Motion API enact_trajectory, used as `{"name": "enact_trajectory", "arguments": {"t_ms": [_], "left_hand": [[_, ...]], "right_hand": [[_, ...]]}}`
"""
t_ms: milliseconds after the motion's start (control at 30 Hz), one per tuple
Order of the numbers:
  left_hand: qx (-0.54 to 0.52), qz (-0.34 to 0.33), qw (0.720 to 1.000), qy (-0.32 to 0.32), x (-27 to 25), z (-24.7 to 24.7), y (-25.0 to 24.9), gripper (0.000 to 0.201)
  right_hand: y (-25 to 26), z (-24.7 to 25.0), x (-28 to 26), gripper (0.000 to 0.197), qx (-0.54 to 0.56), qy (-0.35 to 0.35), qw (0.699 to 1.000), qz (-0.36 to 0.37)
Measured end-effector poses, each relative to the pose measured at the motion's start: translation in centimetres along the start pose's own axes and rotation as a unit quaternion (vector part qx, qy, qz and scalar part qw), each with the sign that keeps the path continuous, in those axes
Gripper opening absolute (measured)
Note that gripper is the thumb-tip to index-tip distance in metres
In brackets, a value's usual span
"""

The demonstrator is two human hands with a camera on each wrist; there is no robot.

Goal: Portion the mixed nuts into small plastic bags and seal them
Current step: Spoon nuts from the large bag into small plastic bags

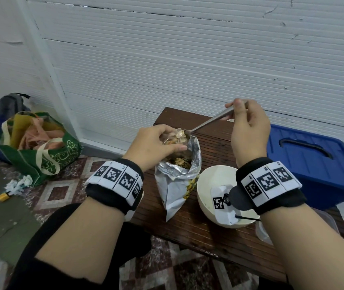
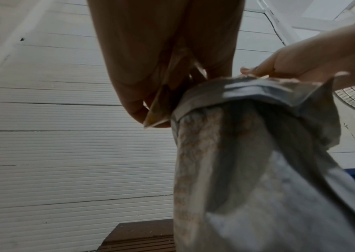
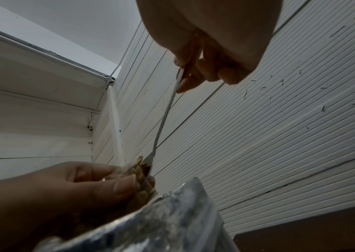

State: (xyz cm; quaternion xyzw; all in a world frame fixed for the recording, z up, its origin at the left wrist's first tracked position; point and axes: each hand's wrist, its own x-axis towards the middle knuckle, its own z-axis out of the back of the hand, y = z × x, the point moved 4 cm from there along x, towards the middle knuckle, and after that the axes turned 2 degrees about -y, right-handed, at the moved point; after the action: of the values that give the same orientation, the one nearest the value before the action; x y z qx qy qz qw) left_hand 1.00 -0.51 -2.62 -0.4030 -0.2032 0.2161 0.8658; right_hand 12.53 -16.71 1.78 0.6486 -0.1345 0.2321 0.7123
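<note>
- Left hand (image 1: 155,143): fingers and thumb curled round a small clear plastic bag (image 1: 177,137), pinching its mouth apart; held directly over the open top of the foil pouch.
- Small clear plastic bag: already holds some nuts (visible through the film in the head view and the right wrist view); its lower part hangs just above the pouch opening. Whether it touches the foil cannot be told.
- Right hand (image 1: 248,130): narrow grip, thumb and fingertips closed on the upper end of a metal spoon (image 1: 213,120) handle; raised above the table, to the right of the pouch.
- Metal spoon: slants down and to the left from the right hand; its bowl sits at the mouth of the small bag, loaded with pale and brown nuts.
- Foil pouch of mixed nuts (image 1: 177,181): silver, top folded open, standing upright on the table between the two wrists; nuts visible inside (printed nut picture on its side).
- Cream bowl (image 1: 206,185): on the table just beside the pouch, to its right, partly hidden behind the right wrist.
- Dark slatted wooden table (image 1: 208,233): carries pouch and bowl; stands against a white ribbed wall (image 1: 188,59).
- Blue plastic storage box (image 1: 313,162): lidded, with a recessed handle, to the right of the table.
- Green shopping bag (image 1: 41,147): on the patterned floor at left, stuffed with cloth or bags; a grey backpack (image 1: 10,105) behind it.
- Crumpled white paper (image 1: 19,184): on the floor near the green bag.
</note>
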Motion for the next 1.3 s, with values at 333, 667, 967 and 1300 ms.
{"name": "enact_trajectory", "arguments": {"t_ms": [333, 667, 967, 1300], "left_hand": [[-0.02, 0.007, 1.0, -0.023, 0.0, 0.4, 0.6, 0.025], [-0.051, 0.018, 0.998, -0.045, -0.2, 1.1, 0.7, 0.033], [-0.117, -0.021, 0.991, -0.064, -0.6, 1.2, -0.5, 0.033], [-0.14, -0.087, 0.983, -0.078, -1.4, 1.4, -3.9, 0.034]], "right_hand": [[-0.8, 2.2, 0.7, 0.025, -0.017, -0.087, 0.996, -0.016], [-1.6, 2.2, 0.2, 0.031, -0.106, -0.07, 0.991, -0.049], [-3.0, -1.9, -3.4, 0.027, -0.209, 0.116, 0.971, -0.003], [-1.8, 0.9, -2.2, 0.029, -0.096, 0.088, 0.99, -0.06]]}}
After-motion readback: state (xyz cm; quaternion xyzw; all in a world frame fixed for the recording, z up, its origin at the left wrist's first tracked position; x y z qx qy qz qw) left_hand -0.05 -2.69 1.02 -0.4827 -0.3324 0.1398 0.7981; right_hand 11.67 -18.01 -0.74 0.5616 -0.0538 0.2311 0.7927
